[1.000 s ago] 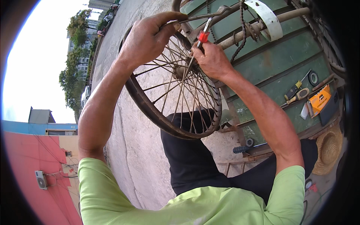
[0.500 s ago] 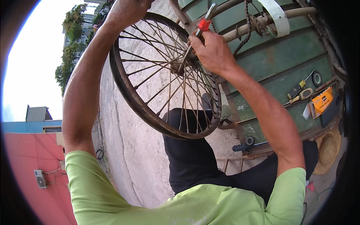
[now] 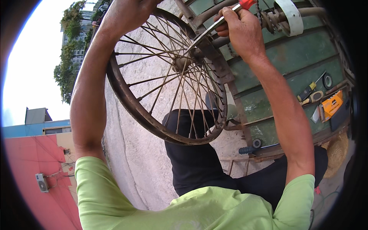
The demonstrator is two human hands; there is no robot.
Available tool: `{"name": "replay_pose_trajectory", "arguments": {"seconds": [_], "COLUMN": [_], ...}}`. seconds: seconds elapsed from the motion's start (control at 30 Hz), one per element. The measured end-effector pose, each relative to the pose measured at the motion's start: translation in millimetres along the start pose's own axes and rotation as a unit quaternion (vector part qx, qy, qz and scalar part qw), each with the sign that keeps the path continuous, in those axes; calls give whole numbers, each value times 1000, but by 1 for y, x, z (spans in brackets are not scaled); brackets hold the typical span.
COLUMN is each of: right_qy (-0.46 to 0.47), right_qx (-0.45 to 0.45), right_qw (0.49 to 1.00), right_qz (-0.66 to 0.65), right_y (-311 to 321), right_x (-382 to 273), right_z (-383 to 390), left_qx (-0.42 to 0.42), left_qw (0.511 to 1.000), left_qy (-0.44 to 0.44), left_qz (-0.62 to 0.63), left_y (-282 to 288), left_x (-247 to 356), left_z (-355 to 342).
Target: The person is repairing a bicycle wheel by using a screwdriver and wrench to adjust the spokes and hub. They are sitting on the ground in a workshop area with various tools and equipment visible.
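Note:
A bare spoked wheel [image 3: 143,119] with a dark, rusty rim and no tire stands tilted in front of me, its brown hub [image 3: 180,63] at the middle. My right hand [image 3: 243,32] is closed around a long silver metal tool [image 3: 209,30] with a red part at its upper end. The tool slants down to the left, and its tip reaches the spokes close to the hub. My left hand [image 3: 130,13] is at the top, beside the rim. The upper picture edge cuts off its fingers, so their grip is hidden.
Right of the wheel is a green slatted metal cart bed [image 3: 276,73] with a rusty axle and chain. On it lie screwdrivers [image 3: 306,92], a small black ring [image 3: 327,81] and an orange box [image 3: 331,104]. A straw hat [image 3: 337,155] rests at the lower right.
My right hand has moved up and right with the tool, which now slants lower. The wheel has shifted slightly and the spokes have turned. My left hand stays near the rim.

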State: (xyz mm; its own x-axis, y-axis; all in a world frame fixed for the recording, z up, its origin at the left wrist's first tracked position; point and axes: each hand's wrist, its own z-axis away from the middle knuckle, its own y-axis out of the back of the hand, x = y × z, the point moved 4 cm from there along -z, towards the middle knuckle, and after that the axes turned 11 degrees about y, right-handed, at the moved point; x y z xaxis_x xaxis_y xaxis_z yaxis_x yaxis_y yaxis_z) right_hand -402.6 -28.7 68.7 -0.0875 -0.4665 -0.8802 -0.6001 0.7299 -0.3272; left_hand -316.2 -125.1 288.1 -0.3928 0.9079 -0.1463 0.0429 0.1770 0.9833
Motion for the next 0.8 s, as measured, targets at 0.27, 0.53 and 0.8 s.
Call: {"name": "replay_pose_trajectory", "arguments": {"seconds": [0.27, 0.53, 0.8], "right_qy": [-81, -108, -138], "right_qx": [26, -15, -30], "right_qw": [993, 983, 980], "right_qz": [-80, -145, -141], "right_y": [35, 13, -9], "right_x": [8, 20, 33], "right_z": [25, 47, 66], "left_qx": [-14, 12, 46], "left_qw": [994, 992, 983], "left_qy": [81, -63, -144], "left_qz": [73, 111, 106], "left_y": [4, -14, -8], "left_x": [-2, -20, -1], "left_z": [-4, -4, 12]}}
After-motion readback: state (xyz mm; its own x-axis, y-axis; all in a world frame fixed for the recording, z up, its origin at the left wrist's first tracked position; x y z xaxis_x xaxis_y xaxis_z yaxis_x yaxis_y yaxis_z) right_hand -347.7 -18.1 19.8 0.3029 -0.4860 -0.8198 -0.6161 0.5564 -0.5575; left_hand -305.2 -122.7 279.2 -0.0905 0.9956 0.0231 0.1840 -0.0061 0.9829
